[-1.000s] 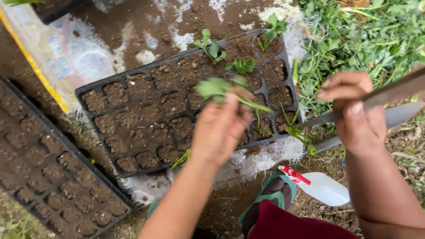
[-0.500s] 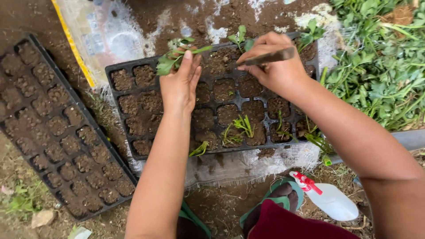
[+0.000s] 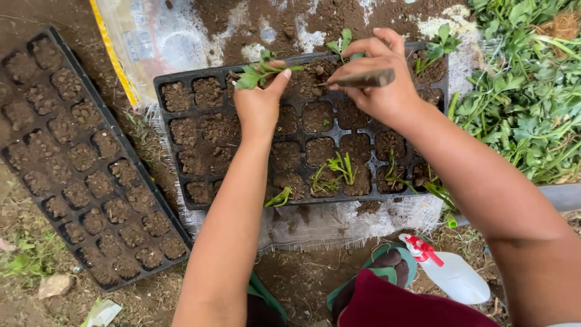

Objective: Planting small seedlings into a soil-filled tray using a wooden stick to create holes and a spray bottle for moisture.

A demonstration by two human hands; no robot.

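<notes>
Now L hand (image 3: pixel 259 104) w/ seedling (image 3: pixel 260 71)

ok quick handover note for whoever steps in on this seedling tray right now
Left hand: pinches a small green leafy seedling over a top-row cell of the black plastic cell tray.
Right hand: grips a dark stick-like tool, tip at the soil of a neighbouring top-row cell.
Done: seedlings stand in several cells along the near row and far right.
Left: most cells hold only soil; the second black soil-filled tray on the left has no plants.
Pile of green cuttings on the right; white spray bottle with red trigger by the foot.
</notes>
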